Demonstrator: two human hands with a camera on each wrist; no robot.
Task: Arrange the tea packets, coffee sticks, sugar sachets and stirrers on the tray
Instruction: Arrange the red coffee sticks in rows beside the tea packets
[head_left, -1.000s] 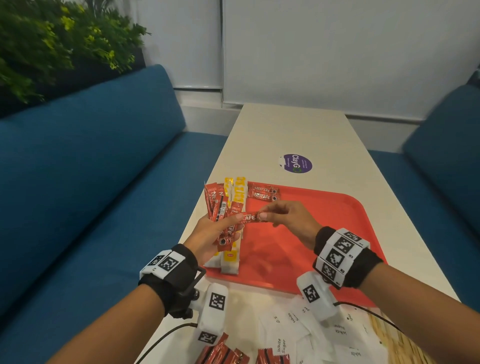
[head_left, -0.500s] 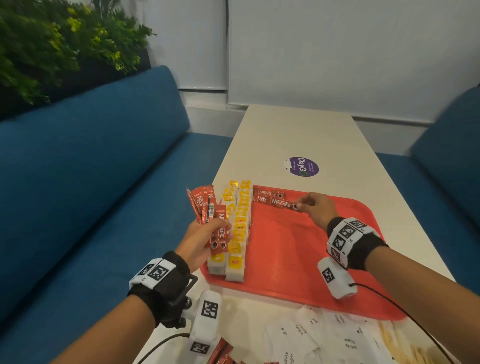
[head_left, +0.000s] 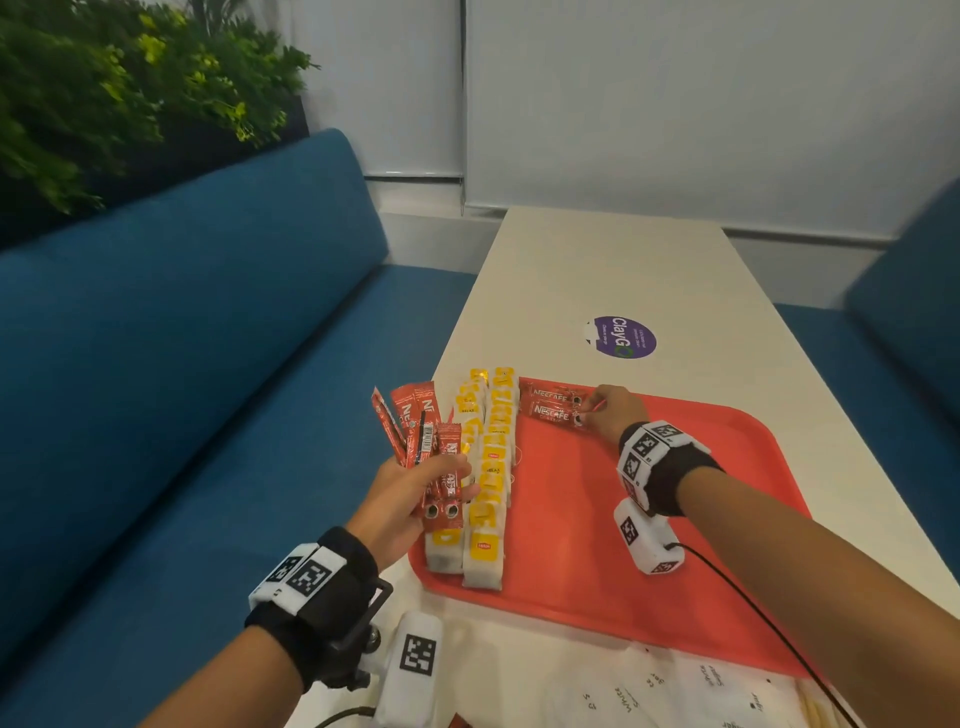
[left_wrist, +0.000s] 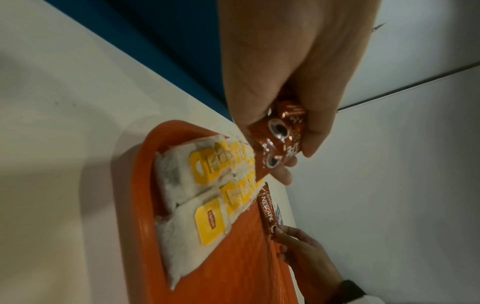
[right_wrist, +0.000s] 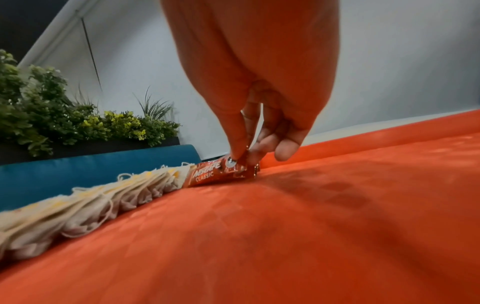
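The right hand (head_left: 609, 410) is pinching a Nescafe stick (head_left: 558, 415) onto the tray (head_left: 649, 582), best squared against its neighbour, while the left hand (head_left: 410, 499) is clutching spare sticks (head_left: 421, 431).

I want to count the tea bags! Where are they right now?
In the head view the tea bags lie in two rows along the left edge of the red tray, just left of the two coffee sticks under the right hand.
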